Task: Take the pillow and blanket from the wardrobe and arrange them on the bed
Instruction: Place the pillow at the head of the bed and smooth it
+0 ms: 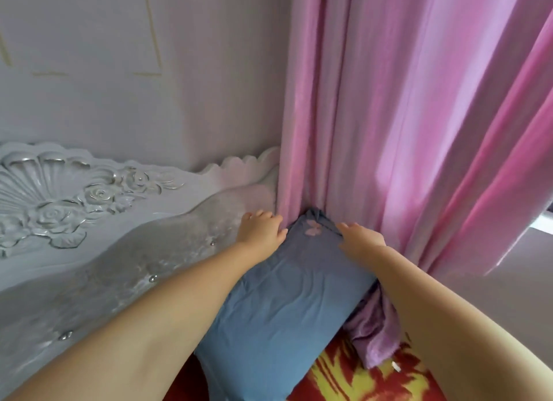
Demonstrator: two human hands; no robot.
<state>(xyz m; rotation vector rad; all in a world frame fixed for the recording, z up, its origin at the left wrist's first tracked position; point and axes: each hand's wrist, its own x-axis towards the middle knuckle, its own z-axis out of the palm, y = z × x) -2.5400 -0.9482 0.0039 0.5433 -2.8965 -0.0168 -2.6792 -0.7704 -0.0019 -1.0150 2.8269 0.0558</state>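
A blue pillow lies on the bed, its left long side against the white carved headboard and its far end pushed into the pink curtain. A small pink bow print marks that far end. The left hand rests on the far left corner of the pillow, fingers curled over its edge beside the curtain; grip loose, not clearly closed. The right hand pinches the fabric at the far right corner; grip closed on the pillow. The bed carries a red and yellow patterned cover. No blanket is in view.
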